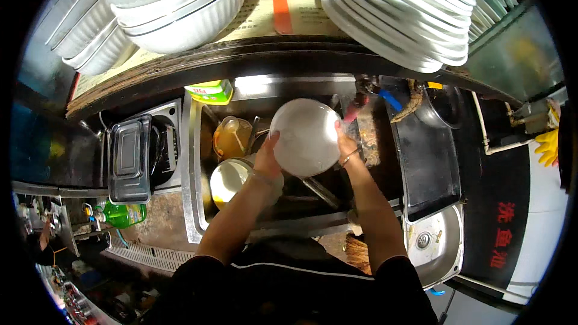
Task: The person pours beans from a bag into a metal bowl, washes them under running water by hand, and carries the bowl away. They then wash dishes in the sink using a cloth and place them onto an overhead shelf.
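A round white plate (306,137) is held between both hands above a steel sink (193,189). My left hand (268,158) grips its left edge, thumb up. Around its right edge is my right hand (345,142), with a bracelet on the wrist. Left of the plate, an orange container (233,137) of cloudy liquid stands in the sink with a ladle or cup in it. Below that sits a white bowl (228,180), partly behind my left forearm. A long metal handle (321,193) slants out from under the plate; what it belongs to is hidden.
Above the sink, a shelf edge (298,49) carries stacked white bowls (180,22) and plates (402,22). A black tray (429,167) and a smaller steel sink (456,253) lie to the right. Left are a clear plastic lid (130,158) and a green bottle (124,213).
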{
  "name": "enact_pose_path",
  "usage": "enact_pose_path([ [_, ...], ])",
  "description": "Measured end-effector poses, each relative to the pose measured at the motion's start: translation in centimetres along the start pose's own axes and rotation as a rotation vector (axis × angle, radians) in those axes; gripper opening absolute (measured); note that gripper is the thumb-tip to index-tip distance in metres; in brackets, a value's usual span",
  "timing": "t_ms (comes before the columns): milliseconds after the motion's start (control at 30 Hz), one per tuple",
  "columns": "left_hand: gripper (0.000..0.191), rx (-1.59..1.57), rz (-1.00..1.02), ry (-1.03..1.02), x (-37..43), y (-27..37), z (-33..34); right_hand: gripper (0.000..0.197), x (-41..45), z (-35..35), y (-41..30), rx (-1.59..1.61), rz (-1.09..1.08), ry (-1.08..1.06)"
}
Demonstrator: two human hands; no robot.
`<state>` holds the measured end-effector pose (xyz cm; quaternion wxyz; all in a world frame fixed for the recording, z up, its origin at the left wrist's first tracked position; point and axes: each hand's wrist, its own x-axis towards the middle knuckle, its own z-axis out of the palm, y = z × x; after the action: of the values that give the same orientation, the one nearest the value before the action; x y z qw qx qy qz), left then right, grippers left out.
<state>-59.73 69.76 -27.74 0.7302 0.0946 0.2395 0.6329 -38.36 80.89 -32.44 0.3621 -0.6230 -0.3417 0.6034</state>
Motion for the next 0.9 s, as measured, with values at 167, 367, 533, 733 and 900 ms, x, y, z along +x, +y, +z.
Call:
enact_pose_path([
  [167,0.05,0.014,-0.007,0.122,1.6,-3.5,-3.0,0.056,-2.7,-2.6,-2.3,0.027,-0.065,-0.052],
  [367,0.044,-0.01,-0.051,-0.025,3.9,-8.2,4.7,0.045,-5.6,-8.5,-5.0,0.389,-0.123,0.085],
  [533,0.041,1.423,0.732,-0.043,4.0,-6.5,-1.6,0.038,-6.2,-4.7,-2.6,0.043,-0.277,0.147],
  [733,0.033,-0.118,-0.117,0.256,-1.2,-3.6,-2.2,0.033,-13.5,-4.7,-6.2,-0.531,-0.938,-0.202],
  [900,0.031,0.39,-0.091,-0.021,-4.9,-0.7,-1.6,0.029,-17.2,-4.0,-8.8,-1.022,-1.084,-0.292],
])
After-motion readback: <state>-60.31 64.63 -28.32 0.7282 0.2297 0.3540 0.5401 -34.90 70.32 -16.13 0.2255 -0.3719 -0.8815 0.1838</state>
